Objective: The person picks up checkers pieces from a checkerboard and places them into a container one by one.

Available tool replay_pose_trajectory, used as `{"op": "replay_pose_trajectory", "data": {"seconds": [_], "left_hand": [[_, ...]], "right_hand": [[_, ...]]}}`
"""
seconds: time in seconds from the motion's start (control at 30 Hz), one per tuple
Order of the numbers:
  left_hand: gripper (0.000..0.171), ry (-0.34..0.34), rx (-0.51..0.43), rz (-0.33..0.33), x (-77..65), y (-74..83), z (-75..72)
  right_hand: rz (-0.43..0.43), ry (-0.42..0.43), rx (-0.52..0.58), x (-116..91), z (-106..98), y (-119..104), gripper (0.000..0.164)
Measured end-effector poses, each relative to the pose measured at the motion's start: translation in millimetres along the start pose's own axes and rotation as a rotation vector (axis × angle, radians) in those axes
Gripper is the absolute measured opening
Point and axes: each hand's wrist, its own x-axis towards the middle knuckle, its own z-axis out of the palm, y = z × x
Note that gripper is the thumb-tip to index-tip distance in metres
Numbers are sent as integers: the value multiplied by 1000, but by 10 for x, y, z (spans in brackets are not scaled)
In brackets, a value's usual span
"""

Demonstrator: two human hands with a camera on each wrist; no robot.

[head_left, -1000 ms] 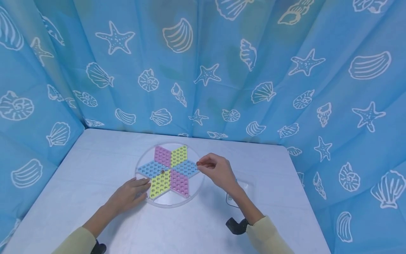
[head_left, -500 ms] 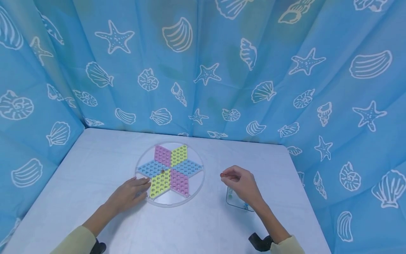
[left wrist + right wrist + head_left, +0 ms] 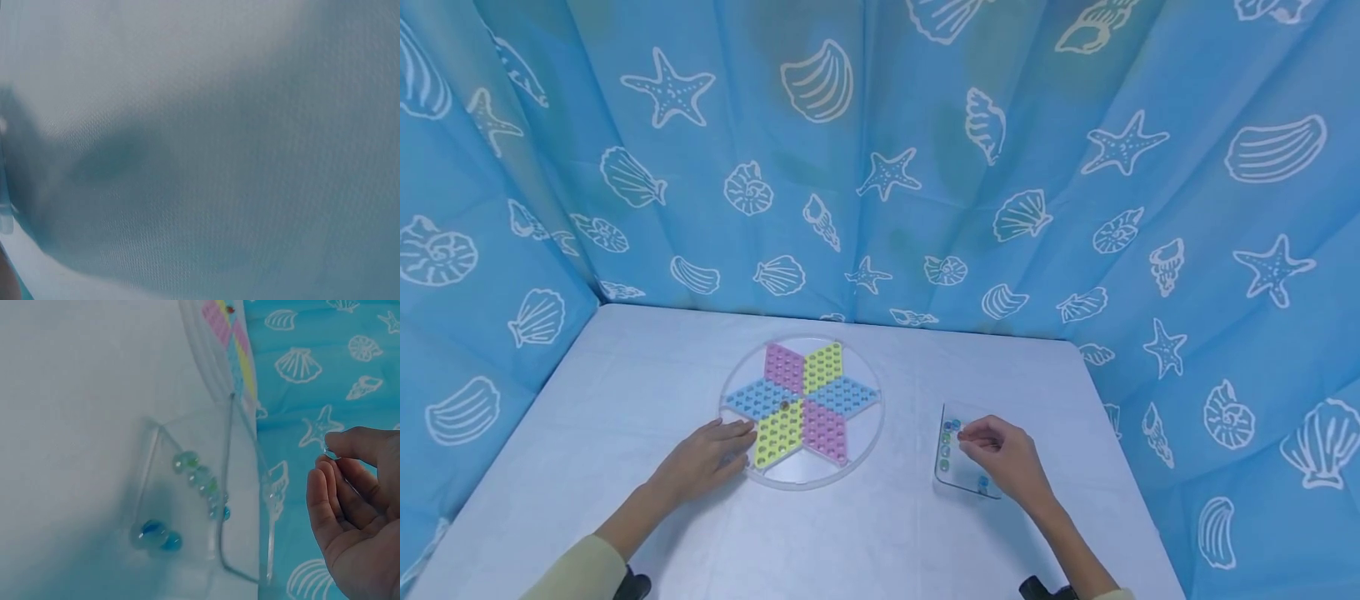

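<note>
A round clear Chinese checkers board (image 3: 867, 437) with a pink, yellow and blue star lies on the table. One brown marble (image 3: 785, 406) sits near the star's centre. My left hand (image 3: 703, 458) rests by the board's lower left rim, fingers fairly straight and fingertips right at the edge. Over a clear box (image 3: 958, 486) at the right, my right hand (image 3: 1003, 454) pinches a small glassy marble (image 3: 327, 452) between thumb and forefinger, mostly hidden by the fingertips. Several green marbles (image 3: 201, 479) and blue marbles (image 3: 170, 540) lie in the box.
A white cloth (image 3: 850, 542) covers the table. Blue curtains (image 3: 880, 225) with white shells and starfish stand along the back and both sides. The left wrist view is mostly blurred, shadowed cloth (image 3: 219, 187).
My right hand has moved from the board's right tip rightward and toward me, down over the box, still in a pinch. The left hand and the board have stayed put.
</note>
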Motion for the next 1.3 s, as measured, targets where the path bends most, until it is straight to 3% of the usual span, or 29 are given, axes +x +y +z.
{"op": "replay_pose_trajectory", "data": {"seconds": [0.37,0.57,1.3], "left_hand": [[42,23,1,23,2,-27,19],[42,4,-10,-7,4,-14,23],[41,6,-16,-8,-5,12,3]], "right_hand": [[34,10,-121,-1,100,243,10],[35,-1,-195,44,170,292,11],[83,-110,-416,131,378,267,12]]}}
